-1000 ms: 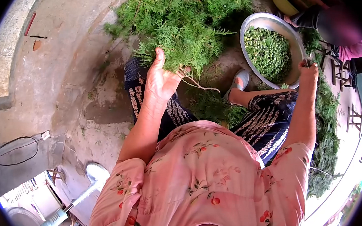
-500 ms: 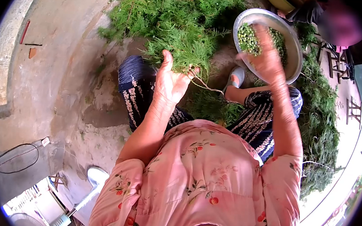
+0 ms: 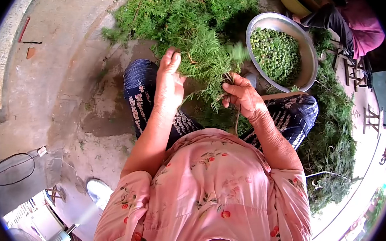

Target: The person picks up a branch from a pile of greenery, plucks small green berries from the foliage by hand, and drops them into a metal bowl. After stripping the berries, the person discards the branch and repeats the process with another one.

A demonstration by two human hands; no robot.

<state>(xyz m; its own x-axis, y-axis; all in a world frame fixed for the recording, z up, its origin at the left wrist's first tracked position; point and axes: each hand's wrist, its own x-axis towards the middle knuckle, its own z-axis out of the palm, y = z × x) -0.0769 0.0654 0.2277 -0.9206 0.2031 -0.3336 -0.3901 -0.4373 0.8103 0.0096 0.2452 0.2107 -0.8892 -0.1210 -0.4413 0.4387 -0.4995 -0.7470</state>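
Note:
A leafy green branch (image 3: 209,60) hangs between my two hands, above my lap. My right hand (image 3: 242,96) is closed round its woody stem, with thumb and fingers pressed together. At the branch's left side is my left hand (image 3: 170,80), its fingers raised and partly curled against the foliage; whether it grips a sprig is hidden. Just beyond my right hand, a metal basin (image 3: 313,62) holds many small green cones (image 3: 275,54). Behind the branch lies a large heap of green branches (image 3: 178,15).
More cut greenery (image 3: 331,145) lies along the right side. A person in pink (image 3: 361,27) sits at the upper right beside a yellow bowl (image 3: 293,3). Wooden stools (image 3: 372,118) stand at the far right. A fan (image 3: 99,190) and a cable (image 3: 12,167) are at the lower left.
My right hand has moved from over the basin down and left onto the branch's stem. My left hand has shifted slightly left, its fingers now more curled. The person in pink has shifted.

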